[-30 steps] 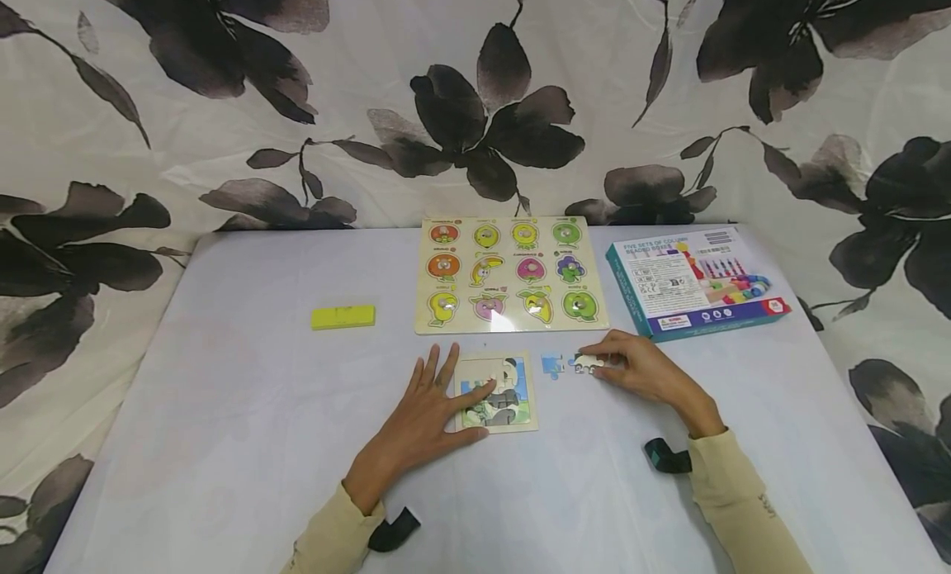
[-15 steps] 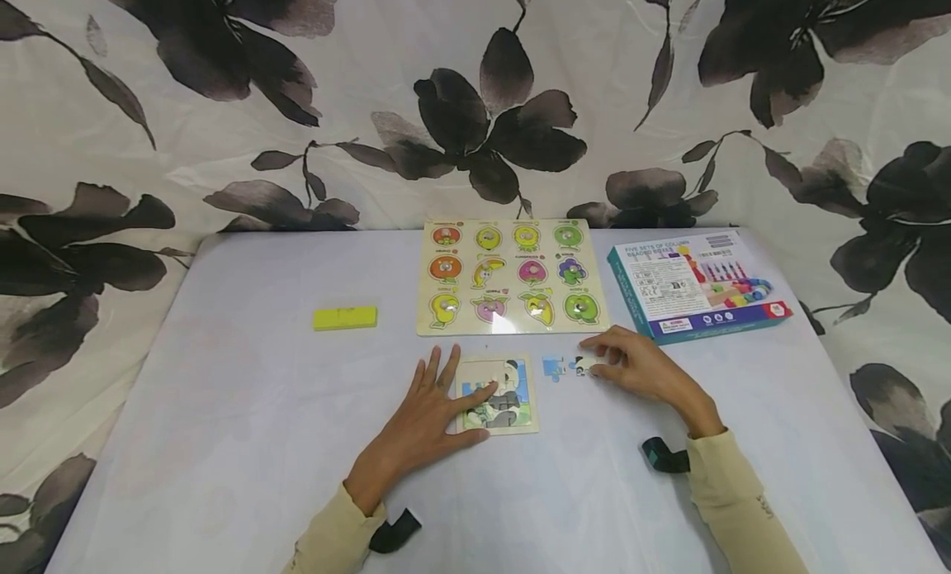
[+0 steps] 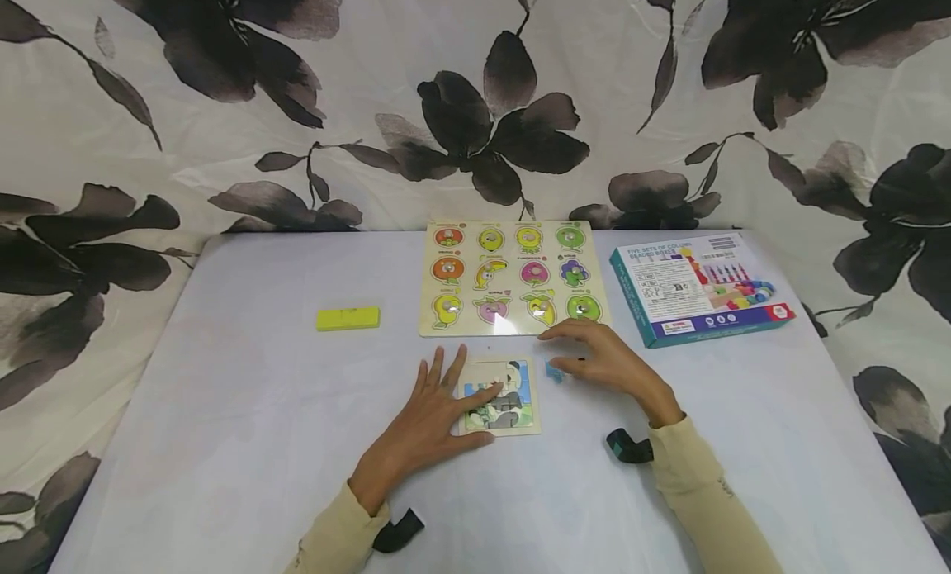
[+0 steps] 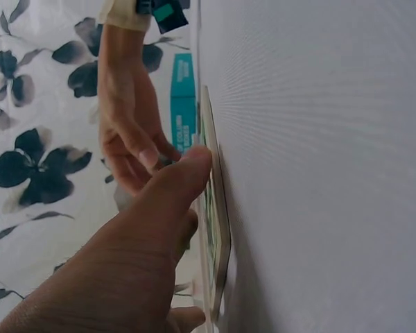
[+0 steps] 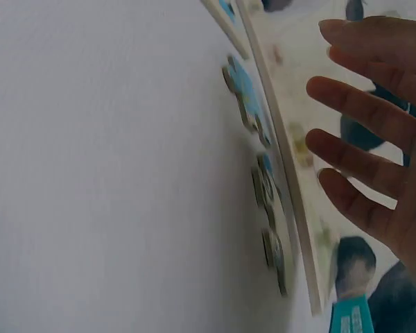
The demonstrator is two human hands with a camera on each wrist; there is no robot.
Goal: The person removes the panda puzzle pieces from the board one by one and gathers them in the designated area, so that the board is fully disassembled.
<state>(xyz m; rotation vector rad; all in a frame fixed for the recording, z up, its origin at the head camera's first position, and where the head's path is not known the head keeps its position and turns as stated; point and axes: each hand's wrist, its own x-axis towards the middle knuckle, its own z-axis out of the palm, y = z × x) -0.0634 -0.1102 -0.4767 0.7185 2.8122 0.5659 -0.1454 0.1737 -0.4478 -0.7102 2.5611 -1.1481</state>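
Note:
A small jigsaw tray [image 3: 513,400] with a partly built animal picture lies on the white table [image 3: 223,409]. My left hand [image 3: 446,392] rests flat on the tray's left part, fingers straight; the left wrist view shows its fingers [image 4: 187,166] against the tray's edge [image 4: 218,208]. My right hand [image 3: 587,355] hovers just right of the tray with fingers spread, holding nothing. A loose blue piece [image 3: 553,372] lies by its thumb. In the right wrist view the blue piece [image 5: 244,87] and two more loose pieces [image 5: 267,184] lie on the table under the spread fingers [image 5: 360,111].
A wooden fruit peg board [image 3: 513,277] lies beyond the tray. A teal boxed toy [image 3: 698,285] sits at the right. A yellow block [image 3: 347,318] lies at the left. A flowered cloth [image 3: 475,103] hangs behind the table.
My right hand let go of the whitish piece it pinched, opened its fingers and moved left toward the blue piece. The left hand stayed on the tray.

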